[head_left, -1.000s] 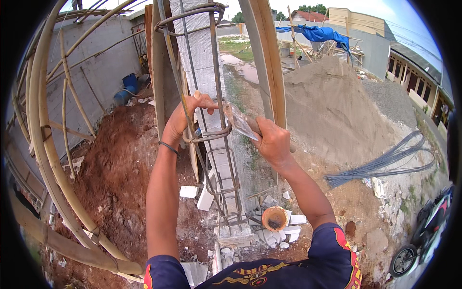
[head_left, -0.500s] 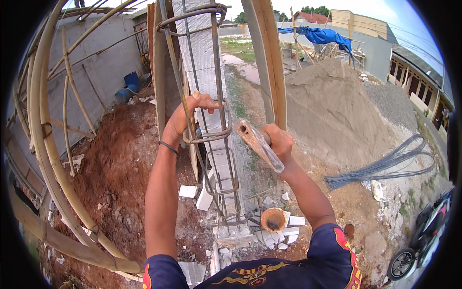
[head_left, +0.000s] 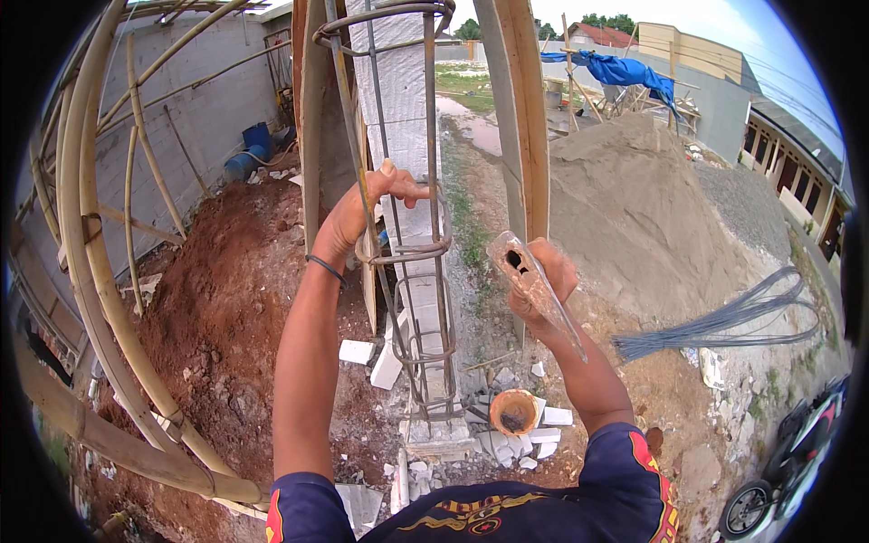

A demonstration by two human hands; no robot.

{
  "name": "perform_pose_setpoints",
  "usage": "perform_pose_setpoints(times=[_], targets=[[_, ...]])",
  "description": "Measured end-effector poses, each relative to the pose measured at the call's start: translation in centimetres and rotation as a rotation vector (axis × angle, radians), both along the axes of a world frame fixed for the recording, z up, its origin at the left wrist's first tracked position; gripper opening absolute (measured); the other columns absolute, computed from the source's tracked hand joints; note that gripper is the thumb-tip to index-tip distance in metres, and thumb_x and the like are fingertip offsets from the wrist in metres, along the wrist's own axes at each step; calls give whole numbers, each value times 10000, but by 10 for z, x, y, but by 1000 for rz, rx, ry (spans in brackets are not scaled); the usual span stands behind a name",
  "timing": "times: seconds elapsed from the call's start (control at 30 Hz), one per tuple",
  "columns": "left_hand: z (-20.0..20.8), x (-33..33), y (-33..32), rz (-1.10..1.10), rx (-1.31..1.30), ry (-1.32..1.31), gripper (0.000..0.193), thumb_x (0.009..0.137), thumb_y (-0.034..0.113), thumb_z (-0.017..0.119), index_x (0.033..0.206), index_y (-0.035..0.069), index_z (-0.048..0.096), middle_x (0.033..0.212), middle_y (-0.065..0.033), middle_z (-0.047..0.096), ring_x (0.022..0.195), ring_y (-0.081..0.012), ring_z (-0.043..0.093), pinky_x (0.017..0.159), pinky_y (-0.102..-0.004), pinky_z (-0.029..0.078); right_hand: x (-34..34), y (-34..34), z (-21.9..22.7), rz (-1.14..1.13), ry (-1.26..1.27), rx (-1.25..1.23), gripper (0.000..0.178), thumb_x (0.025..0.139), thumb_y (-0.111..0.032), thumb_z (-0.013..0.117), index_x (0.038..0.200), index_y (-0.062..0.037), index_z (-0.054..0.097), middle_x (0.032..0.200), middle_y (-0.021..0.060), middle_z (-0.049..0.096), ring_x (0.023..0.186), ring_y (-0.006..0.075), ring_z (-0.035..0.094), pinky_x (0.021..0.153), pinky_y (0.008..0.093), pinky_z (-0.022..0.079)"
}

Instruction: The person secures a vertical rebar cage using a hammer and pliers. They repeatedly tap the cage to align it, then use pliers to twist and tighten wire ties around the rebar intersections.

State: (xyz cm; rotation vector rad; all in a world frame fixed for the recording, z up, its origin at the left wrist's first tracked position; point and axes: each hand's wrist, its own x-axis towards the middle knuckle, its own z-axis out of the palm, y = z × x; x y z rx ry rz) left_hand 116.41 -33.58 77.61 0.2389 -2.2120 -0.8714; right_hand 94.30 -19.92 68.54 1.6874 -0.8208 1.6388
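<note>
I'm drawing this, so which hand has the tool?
The right hand: it grips the tool; the left hand, at the steel cage, holds none.

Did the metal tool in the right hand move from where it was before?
Yes, the metal tool in the right hand moved right and down, away from the steel bar cage.
</note>
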Motion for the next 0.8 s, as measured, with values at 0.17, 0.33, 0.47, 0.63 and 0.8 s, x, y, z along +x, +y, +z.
perform_pose_setpoints(times=[0.17,0.33,0.47,0.63,0.8], targets=[[-2,-1,-4,2,13,-12,725,1038,463,211,964,-30,737,1046,-131,712,1002,-234,575,1035,-392,364,-1,-5,-2,-306,17,326,305,881,-278,709,931,-12,569,640,106,557,531,214,603,471,316,463],[-1,-1,-4,16,15,-20,720,1036,468,218,957,-21,740,1042,-120,715,1017,-234,581,1045,-387,360,3,-7,0,78,75,-122,415,916,-424,634,898,-19,541,663,108,594,541,234,624,474,311,467],[-1,-1,-4,20,14,-14,705,1031,477,234,987,-12,741,1029,-111,713,1015,-237,565,1038,-388,355,5,-5,2,-267,-58,314,371,896,-399,661,952,-44,569,675,126,605,548,280,623,470,348,472],[0,0,-2,40,5,-26,713,1040,469,199,1048,-8,729,979,-100,686,972,-235,558,1029,-389,353,3,-5,1,-129,28,156,256,871,-270,658,971,-51,572,730,119,609,614,305,623,493,385,477],[2,-1,3,70,-4,-42,730,1053,443,151,1065,-7,726,796,-77,567,885,-228,525,973,-396,364,-2,-12,-2,-84,-61,190,297,892,-292,676,938,-16,578,666,124,570,567,289,615,497,334,471]])
